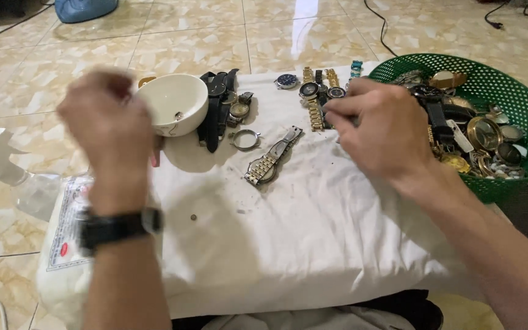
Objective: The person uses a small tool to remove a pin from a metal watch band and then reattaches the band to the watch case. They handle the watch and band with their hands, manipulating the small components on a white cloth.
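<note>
We curl our right hand (379, 125), fingertips pinched together, on a gold metal watch bracelet (316, 114) on the white cloth (313, 238); what they nip is hidden. Our blurred left hand (106, 119) hovers beside the white ceramic bowl (175, 104) at the cloth's left edge, grip unclear. The green plastic mesh basket (524, 110) of watches sits at the cloth's right.

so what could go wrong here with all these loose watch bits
The tiny round part lies loose on the white cloth and could roll off unseen. The left hand is blurred beside the white bowl and might knock it. The right hand, reaching into the row of watches, could scatter them.
</note>
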